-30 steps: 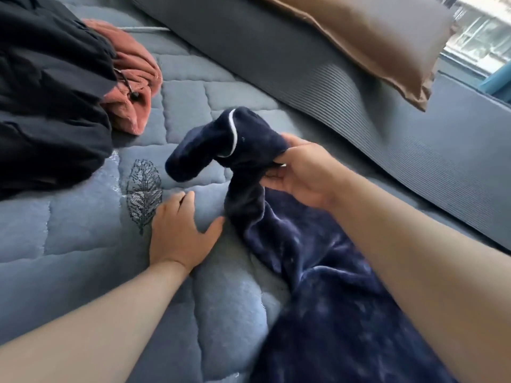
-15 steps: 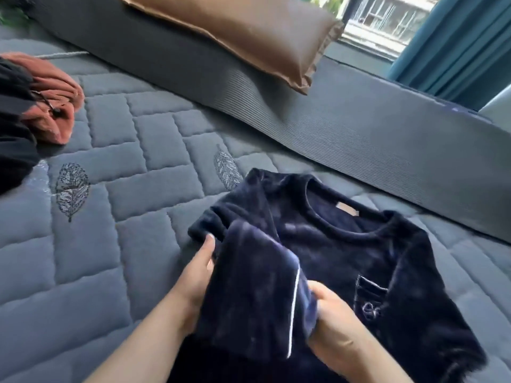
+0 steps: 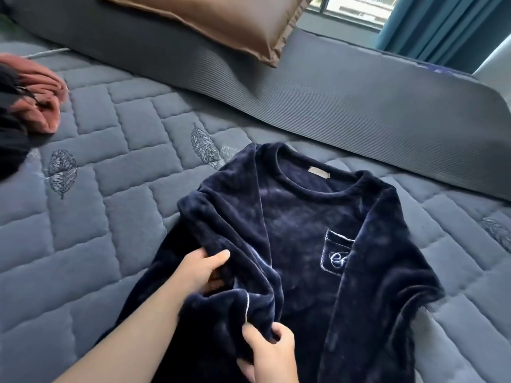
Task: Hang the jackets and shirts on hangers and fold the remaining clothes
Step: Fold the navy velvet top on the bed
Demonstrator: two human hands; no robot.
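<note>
A dark navy velvet top (image 3: 298, 228) lies front-up on the quilted bed, neck away from me, with a white-stitched chest pocket. Both sleeves are folded in over the body. My left hand (image 3: 200, 270) pinches the left sleeve's fabric between thumb and fingers. My right hand (image 3: 266, 352) grips the white-piped cuff end of that sleeve near the bottom of the view.
A grey quilted bedcover (image 3: 116, 172) with leaf embroidery spreads to the left. A rust-coloured garment (image 3: 38, 98) and a black garment (image 3: 8, 134) lie at the far left. A brown pillow (image 3: 221, 20) rests on the ribbed grey bolster (image 3: 359, 106) at the back.
The sleeve was swung from out at the left across onto the top's body. My left hand came off the bedcover onto the sleeve, and my right hand drew the cuff down toward me.
</note>
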